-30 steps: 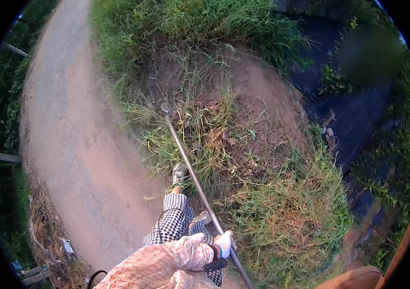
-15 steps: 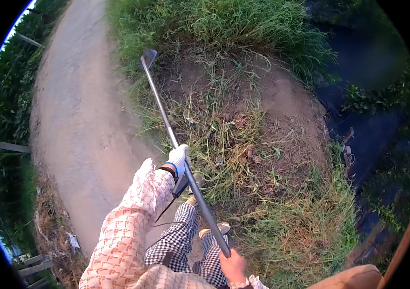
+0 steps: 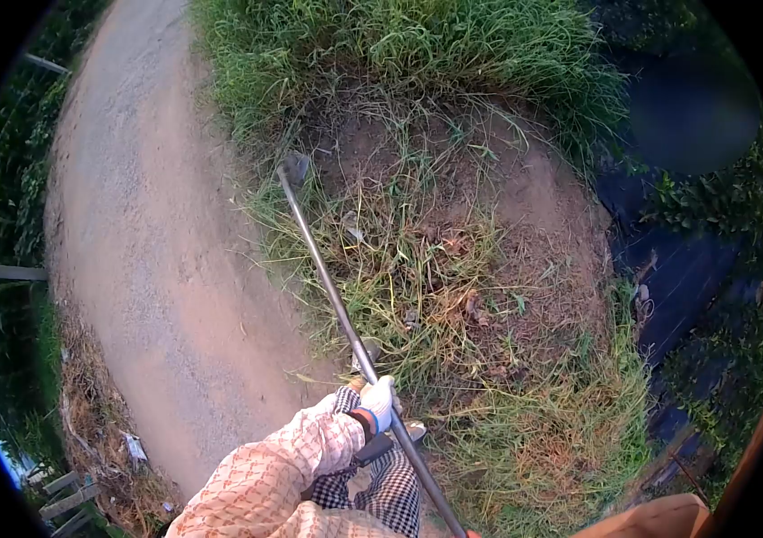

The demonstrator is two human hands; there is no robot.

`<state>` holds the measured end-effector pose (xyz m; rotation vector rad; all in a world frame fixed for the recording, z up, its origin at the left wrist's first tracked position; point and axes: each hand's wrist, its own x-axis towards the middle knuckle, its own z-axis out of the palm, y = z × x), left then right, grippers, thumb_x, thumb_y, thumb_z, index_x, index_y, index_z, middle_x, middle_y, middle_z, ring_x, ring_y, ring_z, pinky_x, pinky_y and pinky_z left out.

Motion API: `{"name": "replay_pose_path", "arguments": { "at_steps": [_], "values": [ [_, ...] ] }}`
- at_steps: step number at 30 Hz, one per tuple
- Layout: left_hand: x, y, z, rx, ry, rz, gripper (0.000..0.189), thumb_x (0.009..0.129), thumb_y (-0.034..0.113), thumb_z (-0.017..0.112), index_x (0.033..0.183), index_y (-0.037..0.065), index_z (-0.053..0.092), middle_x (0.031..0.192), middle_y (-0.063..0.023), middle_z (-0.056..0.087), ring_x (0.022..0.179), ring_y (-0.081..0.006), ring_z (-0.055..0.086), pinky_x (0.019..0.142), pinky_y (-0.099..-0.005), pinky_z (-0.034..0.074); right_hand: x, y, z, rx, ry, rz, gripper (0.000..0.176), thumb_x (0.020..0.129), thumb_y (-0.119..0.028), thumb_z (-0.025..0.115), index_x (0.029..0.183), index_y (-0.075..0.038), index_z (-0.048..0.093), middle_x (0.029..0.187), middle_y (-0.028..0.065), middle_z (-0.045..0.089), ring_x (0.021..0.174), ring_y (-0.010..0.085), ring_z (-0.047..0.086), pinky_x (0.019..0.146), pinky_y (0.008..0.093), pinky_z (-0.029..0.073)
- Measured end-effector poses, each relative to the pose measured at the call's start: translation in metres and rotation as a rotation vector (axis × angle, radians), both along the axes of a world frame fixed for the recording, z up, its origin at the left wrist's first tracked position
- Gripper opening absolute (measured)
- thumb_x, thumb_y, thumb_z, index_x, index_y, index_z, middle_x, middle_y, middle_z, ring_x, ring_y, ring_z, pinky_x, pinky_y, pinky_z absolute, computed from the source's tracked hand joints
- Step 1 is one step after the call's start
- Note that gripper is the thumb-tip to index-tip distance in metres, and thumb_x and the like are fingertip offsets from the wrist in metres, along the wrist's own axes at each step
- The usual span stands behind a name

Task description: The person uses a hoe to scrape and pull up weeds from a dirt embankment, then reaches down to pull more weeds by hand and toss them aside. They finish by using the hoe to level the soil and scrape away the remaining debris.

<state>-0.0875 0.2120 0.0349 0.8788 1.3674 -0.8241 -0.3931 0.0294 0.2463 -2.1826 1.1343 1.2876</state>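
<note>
A long-handled hoe (image 3: 332,300) with a metal pole runs diagonally from the bottom edge up to its flat blade (image 3: 295,167). The blade rests at or just over the cut grass beside the dirt path. My left hand (image 3: 379,401), in a white glove, is wrapped round the lower part of the pole. Of my right hand (image 3: 473,534) only a sliver shows at the bottom edge, against the pole's near end; its fingers are hidden. Cut grass (image 3: 417,296) lies loose on bare soil to the right of the pole.
A dirt path (image 3: 166,269) curves along the left. Tall green grass (image 3: 417,45) stands ahead. Dark sheeting (image 3: 686,278) with leafy plants lies beyond the bank on the right. My shoe (image 3: 414,431) stands near the pole.
The hoe's blade has come back toward me and slightly right, from the tall grass edge. My left hand has moved down and right with the pole; my right hand has almost left view.
</note>
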Motion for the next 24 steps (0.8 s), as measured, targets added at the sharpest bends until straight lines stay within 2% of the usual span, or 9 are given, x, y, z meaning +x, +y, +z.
{"name": "replay_pose_path", "arguments": {
  "at_steps": [3, 4, 5, 10, 13, 15, 17, 23, 24],
  "values": [
    [0.081, 0.022, -0.009, 0.032, -0.181, 0.063, 0.018, 0.082, 0.018, 0.057, 0.075, 0.011, 0.043, 0.055, -0.0024, 0.042, 0.041, -0.0164, 0.044, 0.037, -0.0332, 0.04, 0.121, 0.026, -0.006, 0.088, -0.184, -0.183, 0.024, 0.075, -0.029, 0.06, 0.086, -0.007, 0.064, 0.075, 0.0204, 0.062, 0.074, 0.04, 0.06, 0.066, 0.0455, 0.047],
    [0.112, 0.032, -0.012, 0.048, -0.225, 0.107, 0.018, 0.082, 0.018, 0.058, 0.076, 0.012, 0.042, 0.056, -0.0012, 0.042, 0.041, -0.0151, 0.042, 0.037, -0.0321, 0.038, 0.126, 0.032, -0.033, 0.056, -0.156, -0.031, 0.023, 0.078, -0.025, 0.058, 0.089, -0.006, 0.063, 0.076, 0.0208, 0.062, 0.076, 0.04, 0.06, 0.067, 0.0455, 0.047],
    [0.146, 0.045, -0.005, 0.014, -0.305, 0.097, 0.022, 0.084, 0.021, 0.056, 0.07, 0.015, 0.04, 0.053, 0.0033, 0.035, 0.041, -0.0124, 0.036, 0.04, -0.0292, 0.036, 0.138, 0.041, -0.064, 0.042, -0.211, -0.05, 0.022, 0.073, -0.029, 0.061, 0.071, -0.008, 0.059, 0.062, 0.0157, 0.061, 0.063, 0.0368, 0.061, 0.061, 0.0457, 0.047],
    [0.286, 0.105, -0.007, -0.064, -0.45, 0.053, 0.032, 0.087, 0.025, 0.053, 0.062, 0.02, 0.035, 0.051, 0.0086, 0.033, 0.04, -0.0064, 0.034, 0.039, -0.0237, 0.033, 0.251, 0.099, -0.085, 0.199, -0.405, -0.036, 0.022, 0.076, -0.03, 0.059, 0.077, -0.009, 0.058, 0.061, 0.0151, 0.061, 0.062, 0.0374, 0.06, 0.066, 0.0471, 0.046],
    [0.268, 0.098, -0.042, -0.096, -0.374, 0.05, 0.029, 0.087, 0.024, 0.053, 0.062, 0.02, 0.038, 0.051, 0.0082, 0.035, 0.04, -0.006, 0.034, 0.037, -0.0229, 0.033, 0.237, 0.097, -0.084, 0.213, -0.38, -0.024, 0.023, 0.076, -0.029, 0.062, 0.077, -0.006, 0.059, 0.06, 0.017, 0.058, 0.062, 0.0367, 0.061, 0.059, 0.0455, 0.047],
    [0.197, 0.063, -0.052, 0.072, -0.282, -0.019, 0.021, 0.083, 0.02, 0.057, 0.069, 0.014, 0.043, 0.053, 0.0028, 0.038, 0.039, -0.0106, 0.038, 0.037, -0.0262, 0.035, 0.182, 0.083, -0.075, 0.188, -0.252, -0.018, 0.023, 0.076, -0.028, 0.062, 0.076, -0.006, 0.059, 0.059, 0.0176, 0.058, 0.061, 0.0371, 0.06, 0.058, 0.0456, 0.046],
    [0.144, 0.046, -0.076, 0.263, -0.255, -0.163, 0.019, 0.079, 0.02, 0.06, 0.07, 0.01, 0.046, 0.051, -0.0018, 0.045, 0.037, -0.0163, 0.044, 0.035, -0.0308, 0.037, 0.162, 0.073, -0.047, 0.269, -0.162, -0.188, 0.026, 0.079, -0.026, 0.058, 0.093, -0.004, 0.062, 0.077, 0.0213, 0.063, 0.077, 0.0379, 0.062, 0.067, 0.0447, 0.047],
    [0.198, 0.057, -0.035, 0.098, -0.253, -0.024, 0.022, 0.083, 0.02, 0.056, 0.068, 0.016, 0.04, 0.053, 0.0046, 0.038, 0.039, -0.0099, 0.036, 0.036, -0.0266, 0.034, 0.219, 0.068, -0.043, 0.29, -0.07, -0.266, 0.031, 0.08, -0.027, 0.057, 0.1, -0.003, 0.061, 0.08, 0.022, 0.063, 0.078, 0.0363, 0.063, 0.068, 0.0435, 0.048],
    [0.212, 0.062, -0.035, 0.06, -0.29, 0.0, 0.023, 0.085, 0.02, 0.055, 0.069, 0.016, 0.04, 0.053, 0.0059, 0.036, 0.04, -0.0088, 0.034, 0.037, -0.0263, 0.033, 0.199, 0.074, -0.079, 0.151, -0.171, -0.073, 0.021, 0.075, -0.026, 0.062, 0.074, -0.005, 0.059, 0.059, 0.0185, 0.057, 0.061, 0.0373, 0.06, 0.058, 0.0453, 0.046]
  ]
}}
